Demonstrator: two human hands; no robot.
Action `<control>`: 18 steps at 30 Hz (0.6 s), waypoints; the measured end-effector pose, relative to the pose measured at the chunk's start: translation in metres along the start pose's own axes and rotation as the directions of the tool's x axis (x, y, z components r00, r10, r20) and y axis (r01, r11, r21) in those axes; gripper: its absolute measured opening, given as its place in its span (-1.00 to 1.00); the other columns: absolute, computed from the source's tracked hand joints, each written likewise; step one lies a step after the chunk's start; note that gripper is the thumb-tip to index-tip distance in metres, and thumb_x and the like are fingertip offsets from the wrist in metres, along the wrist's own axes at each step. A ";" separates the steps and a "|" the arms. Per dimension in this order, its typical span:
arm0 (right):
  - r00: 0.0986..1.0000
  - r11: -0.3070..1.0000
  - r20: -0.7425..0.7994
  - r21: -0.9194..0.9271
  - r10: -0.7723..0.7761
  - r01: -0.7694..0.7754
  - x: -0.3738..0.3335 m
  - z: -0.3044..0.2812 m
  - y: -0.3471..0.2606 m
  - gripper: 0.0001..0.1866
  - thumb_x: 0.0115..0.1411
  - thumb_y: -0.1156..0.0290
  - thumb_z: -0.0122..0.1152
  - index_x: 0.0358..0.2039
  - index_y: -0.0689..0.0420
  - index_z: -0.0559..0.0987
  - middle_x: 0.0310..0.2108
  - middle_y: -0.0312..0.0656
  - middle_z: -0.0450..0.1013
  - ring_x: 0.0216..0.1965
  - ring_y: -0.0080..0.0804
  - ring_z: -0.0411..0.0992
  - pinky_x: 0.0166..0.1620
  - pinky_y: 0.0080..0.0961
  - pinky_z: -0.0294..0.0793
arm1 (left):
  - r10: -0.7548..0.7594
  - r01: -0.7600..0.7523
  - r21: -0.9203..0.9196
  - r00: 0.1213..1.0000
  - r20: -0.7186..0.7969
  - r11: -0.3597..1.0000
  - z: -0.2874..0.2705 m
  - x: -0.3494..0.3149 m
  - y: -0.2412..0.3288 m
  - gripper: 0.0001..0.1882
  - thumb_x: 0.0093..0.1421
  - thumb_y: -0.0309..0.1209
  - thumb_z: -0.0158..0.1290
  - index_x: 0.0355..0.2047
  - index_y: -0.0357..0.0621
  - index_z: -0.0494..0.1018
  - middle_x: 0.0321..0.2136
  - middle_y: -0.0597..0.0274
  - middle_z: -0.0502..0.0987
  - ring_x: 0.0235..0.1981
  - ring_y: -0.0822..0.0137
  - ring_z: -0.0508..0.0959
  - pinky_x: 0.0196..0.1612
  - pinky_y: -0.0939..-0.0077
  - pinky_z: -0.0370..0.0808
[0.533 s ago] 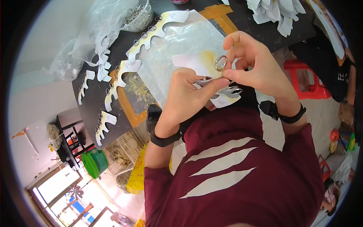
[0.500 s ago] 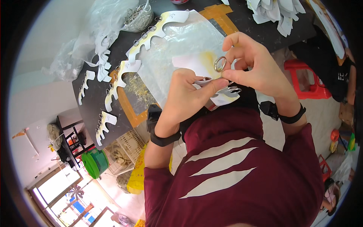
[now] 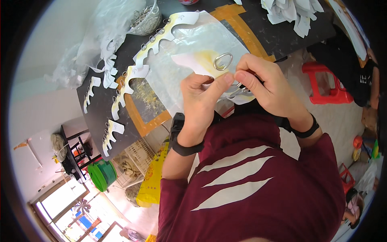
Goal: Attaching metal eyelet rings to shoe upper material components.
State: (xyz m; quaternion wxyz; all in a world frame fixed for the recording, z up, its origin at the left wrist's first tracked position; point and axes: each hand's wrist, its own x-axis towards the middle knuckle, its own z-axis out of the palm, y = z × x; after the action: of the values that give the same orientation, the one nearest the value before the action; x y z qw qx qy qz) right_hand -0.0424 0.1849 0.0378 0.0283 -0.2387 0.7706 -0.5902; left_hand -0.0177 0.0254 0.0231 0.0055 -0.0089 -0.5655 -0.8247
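My left hand (image 3: pixel 203 90) pinches a white strip (image 3: pixel 191 63) with a yellow-stained edge between thumb and fingers. A shiny metal ring (image 3: pixel 223 61) stands up from the strip just above my left thumb tip. Close beside it, my right hand (image 3: pixel 268 82) has its thumb and fingers pressed together; what they grip is too hidden to name. Below the fingertips, more metal rings (image 3: pixel 241 86) show on the curved lower part of the strip, partly covered by my hands. A translucent plastic sheet (image 3: pixel 177 48) lies on the dark table behind them.
Scalloped white strips with rings (image 3: pixel 155 42) lie on the table's left side. A clear bowl of metal rings (image 3: pixel 146 22) stands at the back, beside a plastic bag (image 3: pixel 107 24). White cut pieces (image 3: pixel 292 14) are heaped back right. A red stool (image 3: pixel 324 84) stands to the right.
My right hand has come down from above the ring, and its raised fingers have closed in beside the left thumb. The ring now shows more clearly, and the strip has shifted slightly left.
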 end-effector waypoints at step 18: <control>0.960 0.945 0.207 0.230 0.186 -0.233 0.001 -0.013 0.006 -0.76 0.21 0.33 -0.04 -0.52 0.21 0.38 -0.66 -0.39 0.14 -0.59 -0.67 0.06 -0.53 -0.64 0.07 | -0.228 0.160 0.307 0.953 0.201 0.938 -0.017 0.006 0.001 -0.70 0.14 -0.23 0.10 -0.36 -0.28 0.52 -0.51 0.34 0.51 -0.52 0.61 0.40 -0.46 0.71 0.34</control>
State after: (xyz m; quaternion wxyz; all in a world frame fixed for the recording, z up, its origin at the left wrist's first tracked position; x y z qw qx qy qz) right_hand -0.0493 0.1976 0.0363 0.1916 -0.2028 0.7045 -0.6525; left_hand -0.0237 0.0097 0.0179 -0.1418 -0.0488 -0.6738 -0.7236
